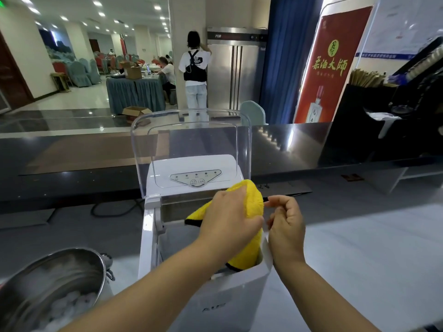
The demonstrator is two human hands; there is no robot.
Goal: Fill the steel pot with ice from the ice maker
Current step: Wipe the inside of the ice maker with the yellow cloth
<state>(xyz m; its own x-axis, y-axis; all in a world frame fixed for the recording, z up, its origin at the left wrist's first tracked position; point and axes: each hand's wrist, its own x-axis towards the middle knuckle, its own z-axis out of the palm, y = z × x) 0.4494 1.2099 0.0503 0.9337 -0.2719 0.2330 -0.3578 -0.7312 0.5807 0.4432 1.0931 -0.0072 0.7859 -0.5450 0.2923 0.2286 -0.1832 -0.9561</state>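
A white ice maker stands in front of me with its clear lid raised upright. My left hand grips a yellow cloth with a black hem, which hangs down into the machine's open bin. My right hand hovers just right of the cloth, fingers curled and apart, holding nothing. The steel pot sits at the lower left, tilted in view, with ice pieces in its bottom.
The ice maker and pot rest on a pale counter. Behind it runs a dark glossy bar top. A black power cable lies left of the machine. A person stands far off by a steel fridge.
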